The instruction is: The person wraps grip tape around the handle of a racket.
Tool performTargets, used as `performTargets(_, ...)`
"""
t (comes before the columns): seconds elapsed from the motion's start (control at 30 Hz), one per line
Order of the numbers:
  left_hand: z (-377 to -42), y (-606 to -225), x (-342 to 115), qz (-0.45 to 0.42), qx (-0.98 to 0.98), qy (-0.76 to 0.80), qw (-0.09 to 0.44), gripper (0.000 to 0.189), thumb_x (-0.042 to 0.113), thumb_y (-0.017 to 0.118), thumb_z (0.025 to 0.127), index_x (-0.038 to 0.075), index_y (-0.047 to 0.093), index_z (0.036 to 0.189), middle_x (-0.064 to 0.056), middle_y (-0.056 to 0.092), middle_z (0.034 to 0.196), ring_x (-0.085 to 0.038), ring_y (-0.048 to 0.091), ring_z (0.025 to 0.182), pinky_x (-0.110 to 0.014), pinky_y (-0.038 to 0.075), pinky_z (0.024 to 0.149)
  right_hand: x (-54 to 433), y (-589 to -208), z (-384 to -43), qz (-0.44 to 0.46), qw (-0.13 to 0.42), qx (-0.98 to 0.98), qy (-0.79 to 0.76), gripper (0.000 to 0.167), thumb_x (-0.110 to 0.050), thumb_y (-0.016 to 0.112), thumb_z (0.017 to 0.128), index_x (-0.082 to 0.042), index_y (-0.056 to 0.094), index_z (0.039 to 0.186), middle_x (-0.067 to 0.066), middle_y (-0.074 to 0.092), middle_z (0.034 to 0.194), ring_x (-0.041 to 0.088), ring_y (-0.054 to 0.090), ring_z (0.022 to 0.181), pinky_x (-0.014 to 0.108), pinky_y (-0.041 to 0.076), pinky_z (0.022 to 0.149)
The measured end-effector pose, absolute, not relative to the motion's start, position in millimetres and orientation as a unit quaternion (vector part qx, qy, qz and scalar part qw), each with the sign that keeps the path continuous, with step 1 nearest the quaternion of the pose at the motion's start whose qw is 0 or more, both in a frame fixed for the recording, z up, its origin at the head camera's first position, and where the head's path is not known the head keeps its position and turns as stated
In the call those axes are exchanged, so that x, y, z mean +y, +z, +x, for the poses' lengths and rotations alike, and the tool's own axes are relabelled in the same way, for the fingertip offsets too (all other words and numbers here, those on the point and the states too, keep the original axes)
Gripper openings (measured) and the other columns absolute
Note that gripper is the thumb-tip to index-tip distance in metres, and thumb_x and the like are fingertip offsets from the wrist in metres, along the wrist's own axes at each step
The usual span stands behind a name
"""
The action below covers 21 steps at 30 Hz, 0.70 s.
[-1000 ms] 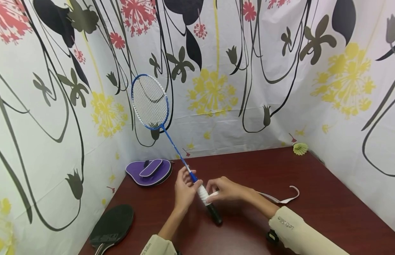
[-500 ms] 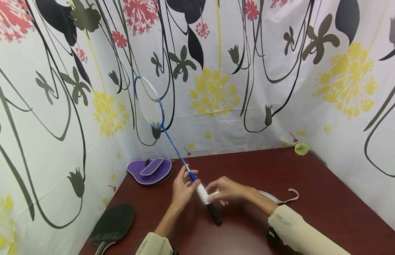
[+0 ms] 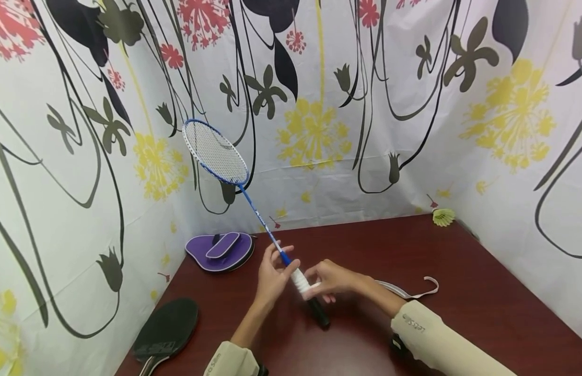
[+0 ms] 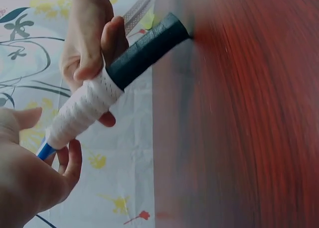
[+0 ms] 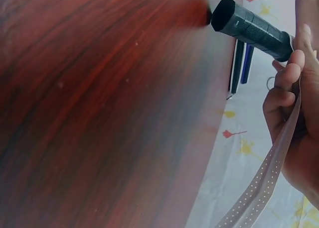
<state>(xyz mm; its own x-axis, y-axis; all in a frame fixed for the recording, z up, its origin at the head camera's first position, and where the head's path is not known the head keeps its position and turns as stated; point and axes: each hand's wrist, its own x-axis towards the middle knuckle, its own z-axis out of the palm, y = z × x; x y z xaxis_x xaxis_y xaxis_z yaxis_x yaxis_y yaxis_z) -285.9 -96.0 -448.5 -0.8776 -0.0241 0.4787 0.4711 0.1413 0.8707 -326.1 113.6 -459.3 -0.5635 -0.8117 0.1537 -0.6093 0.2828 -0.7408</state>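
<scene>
A blue-and-white badminton racket [image 3: 217,152] stands tilted, its head up to the left and its handle down toward the table. My left hand [image 3: 270,282] holds it by the blue cone at the top of the handle, thumb and fingers on either side. White perforated grip tape [image 4: 82,113] winds in overlapping turns around the upper handle. Below the turns, the black lower handle [image 4: 147,51] shows. My right hand [image 3: 335,277] pinches the tape at the lowest white turn. From its fingers the loose tape tail [image 5: 266,180] runs back under the forearm.
On the dark red table [image 3: 366,240], a purple paddle case [image 3: 197,248] lies at the back left. A black table tennis paddle [image 3: 166,326] is at the front left. A yellow shuttlecock [image 3: 443,218] sits in the far right corner. Flowered cloth [image 3: 319,198] hangs behind.
The racket has turned about its shaft; its head looked narrower half a second ago and now faces wider, leaning further left. Both hands stay nearly in place, the tape still pinched.
</scene>
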Motion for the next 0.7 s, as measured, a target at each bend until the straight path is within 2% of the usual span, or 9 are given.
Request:
performTargets(0.17, -288.9, -450.4, -93.4, -0.161, -0.719, -0.642, 0.213, 0.069, -0.007, 0.080, 0.086, 0.001, 0.049, 0.147, -0.019, 0.072, 0.125, -0.032, 0.071, 0.102, -0.037, 0.060, 0.082, 116.5, -461.0, -324.9, -0.451, 0.111, 0.802, -0.375, 0.028, -0.041, 0.078, 0.093, -0.022, 0.069, 0.111, 0.000, 0.063, 0.052, 0.013, 0.057, 0.035, 0.037, 0.050, 0.035)
performTargets(0.3, -289.9, -449.3, -98.6, -0.165, -0.719, -0.648, 0.189, 0.070, -0.010, 0.077, 0.087, 0.002, 0.049, 0.150, -0.017, 0.071, 0.126, -0.032, 0.071, 0.107, -0.037, 0.060, 0.088, 119.4, -463.1, -324.0, -0.459, 0.110, 0.803, -0.365, 0.028, -0.041, 0.073, 0.097, -0.023, 0.067, 0.118, -0.007, 0.058, 0.049, 0.013, 0.055, 0.034, 0.033, 0.048, 0.034)
performTargets(0.43, -292.1, -451.0, -105.3, -0.176, -0.720, -0.651, 0.165, 0.072, -0.009, 0.075, 0.089, 0.000, 0.045, 0.153, -0.019, 0.070, 0.128, -0.033, 0.069, 0.113, -0.040, 0.057, 0.095, 120.8, -462.4, -322.4, -0.465, 0.114, 0.800, -0.363, 0.032, -0.038, 0.070, 0.099, -0.021, 0.066, 0.126, -0.008, 0.058, 0.048, 0.022, 0.057, 0.036, 0.032, 0.046, 0.034)
performTargets(0.57, -293.0, -451.1, -108.4, -0.194, -0.711, -0.663, 0.135, 0.074, -0.012, 0.070, 0.091, 0.000, 0.038, 0.157, -0.023, 0.067, 0.132, -0.032, 0.068, 0.113, -0.034, 0.056, 0.095, 120.3, -462.2, -322.0, -0.470, 0.120, 0.795, -0.363, 0.033, -0.037, 0.070, 0.100, -0.021, 0.065, 0.128, -0.008, 0.059, 0.049, 0.026, 0.057, 0.037, 0.030, 0.045, 0.033)
performTargets(0.7, -294.0, -448.6, -110.4, -0.216, -0.700, -0.673, 0.102, 0.077, -0.016, 0.065, 0.092, 0.000, 0.032, 0.160, -0.026, 0.063, 0.137, -0.032, 0.067, 0.111, -0.028, 0.057, 0.092, 119.1, -463.2, -322.9, -0.478, 0.120, 0.790, -0.365, 0.025, -0.037, 0.070, 0.100, -0.022, 0.065, 0.120, -0.008, 0.059, 0.048, 0.023, 0.056, 0.035, 0.030, 0.043, 0.032)
